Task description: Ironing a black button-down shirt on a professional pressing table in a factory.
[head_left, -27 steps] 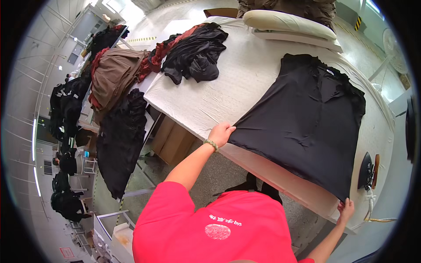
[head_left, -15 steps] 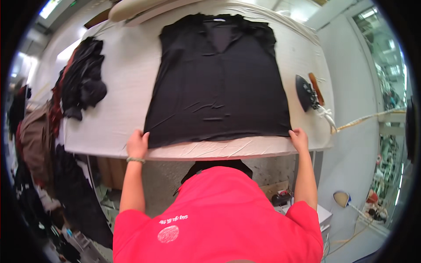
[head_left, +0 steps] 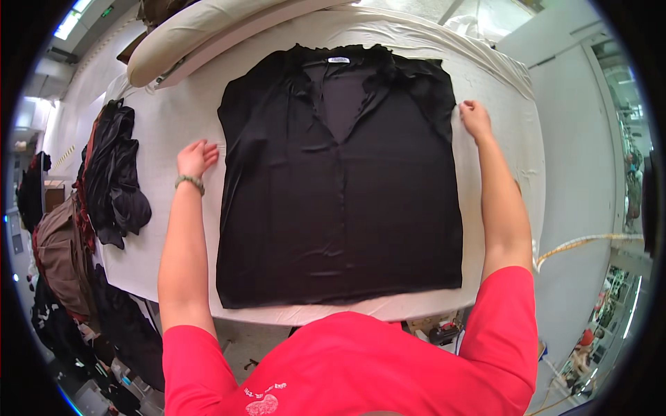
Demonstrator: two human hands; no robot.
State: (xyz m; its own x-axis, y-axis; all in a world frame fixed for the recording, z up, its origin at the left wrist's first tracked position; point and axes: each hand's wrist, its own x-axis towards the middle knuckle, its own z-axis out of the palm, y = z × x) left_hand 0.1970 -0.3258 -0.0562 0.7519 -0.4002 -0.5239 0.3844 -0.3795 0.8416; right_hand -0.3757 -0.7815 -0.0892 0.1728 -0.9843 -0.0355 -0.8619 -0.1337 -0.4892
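Observation:
A black sleeveless-looking blouse [head_left: 340,208] with a V-shaped neckline and a ruffled collar lies spread on a cloth-covered table [head_left: 173,263]. Its collar is at the far side and its hem runs along the near edge. Slight creases show low on its front. Beside the blouse's left edge, my left hand [head_left: 197,159] hovers over the table with its fingers apart and holds nothing. My right hand [head_left: 476,119] is just outside the right armhole edge, fingers curled together, with no cloth visible in them.
Crumpled black garments [head_left: 119,177] lie at the table's left. A padded pressing arm [head_left: 208,38] crosses the far left. More clothes [head_left: 64,256] hang beyond the left edge. A pale hose [head_left: 590,239] runs off to the right, past a grey panel [head_left: 579,159].
Both hands have let go of the blouse's lower corners and moved far up along its sides. The view has shifted, and the iron at the right no longer shows.

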